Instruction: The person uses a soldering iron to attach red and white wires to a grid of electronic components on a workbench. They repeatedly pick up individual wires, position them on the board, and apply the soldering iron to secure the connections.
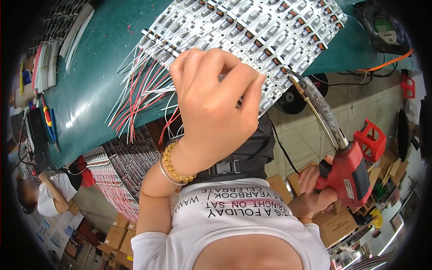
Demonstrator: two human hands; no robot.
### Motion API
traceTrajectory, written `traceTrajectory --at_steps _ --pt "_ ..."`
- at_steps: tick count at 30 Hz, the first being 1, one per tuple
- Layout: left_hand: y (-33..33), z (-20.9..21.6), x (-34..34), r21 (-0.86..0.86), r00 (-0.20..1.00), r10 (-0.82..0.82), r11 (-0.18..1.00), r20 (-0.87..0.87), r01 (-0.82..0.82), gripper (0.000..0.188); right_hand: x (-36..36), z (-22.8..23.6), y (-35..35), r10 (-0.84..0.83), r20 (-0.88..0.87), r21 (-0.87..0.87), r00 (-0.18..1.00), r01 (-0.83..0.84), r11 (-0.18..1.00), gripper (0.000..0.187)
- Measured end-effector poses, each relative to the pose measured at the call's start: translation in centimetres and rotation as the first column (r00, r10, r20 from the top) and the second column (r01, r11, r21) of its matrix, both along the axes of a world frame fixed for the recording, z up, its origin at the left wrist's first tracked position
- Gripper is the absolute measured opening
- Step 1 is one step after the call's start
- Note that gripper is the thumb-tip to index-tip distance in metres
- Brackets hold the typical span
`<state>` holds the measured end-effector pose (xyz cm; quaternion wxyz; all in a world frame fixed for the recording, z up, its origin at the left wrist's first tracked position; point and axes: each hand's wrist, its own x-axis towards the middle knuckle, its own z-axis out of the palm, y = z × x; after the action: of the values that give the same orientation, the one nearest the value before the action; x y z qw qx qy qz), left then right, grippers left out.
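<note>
Red soldering gun [350, 177] gripped by the right hand [314, 199] points at white circuit boards [271, 30]; the left hand [216, 103] curls over them, hold unclear; cardboard boxes [335, 227] stand nearby, contents hidden.

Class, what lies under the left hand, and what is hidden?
Beneath the left hand is a white panel with small components; red and white wires show left of the hand. The patch below the palm is covered; any gripped wire would be hidden.

A white lettered T-shirt [243, 202] and yellow beaded bracelet [168, 163] are worn.
</note>
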<state>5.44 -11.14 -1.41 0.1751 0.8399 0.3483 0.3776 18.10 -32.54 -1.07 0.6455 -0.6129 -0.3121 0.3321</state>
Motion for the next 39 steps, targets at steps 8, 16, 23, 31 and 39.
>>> traceTrajectory --at_steps 8,16,23,31,39 --pt "-0.7 -0.1 0.4 0.009 0.997 -0.033 0.999 -0.065 0.033 0.012 -0.3 0.3 -0.3 0.001 -0.015 -0.047 1.000 -0.001 0.999 0.072" --pt "-0.7 -0.2 0.3 0.018 0.997 -0.014 1.000 -0.072 0.015 0.012 -0.8 0.5 0.3 0.022 0.108 -0.064 0.994 -0.015 0.998 0.067" --pt "-0.8 -0.1 0.7 -0.003 0.998 -0.016 1.000 -0.061 0.016 0.013 -0.1 0.4 0.1 0.001 0.036 -0.023 0.999 0.000 1.000 0.077" --pt "-0.9 -0.3 0.2 -0.028 0.999 -0.001 1.000 -0.041 0.000 0.014 0.1 -0.3 2.0 0.108 -0.068 0.143 0.992 -0.097 0.985 0.076" --pt "12.0 3.3 -10.1 0.467 0.776 0.499 0.831 -0.386 -0.302 0.012 0.0 -1.0 2.6 -0.062 -0.128 0.188 0.990 0.085 0.978 0.063"
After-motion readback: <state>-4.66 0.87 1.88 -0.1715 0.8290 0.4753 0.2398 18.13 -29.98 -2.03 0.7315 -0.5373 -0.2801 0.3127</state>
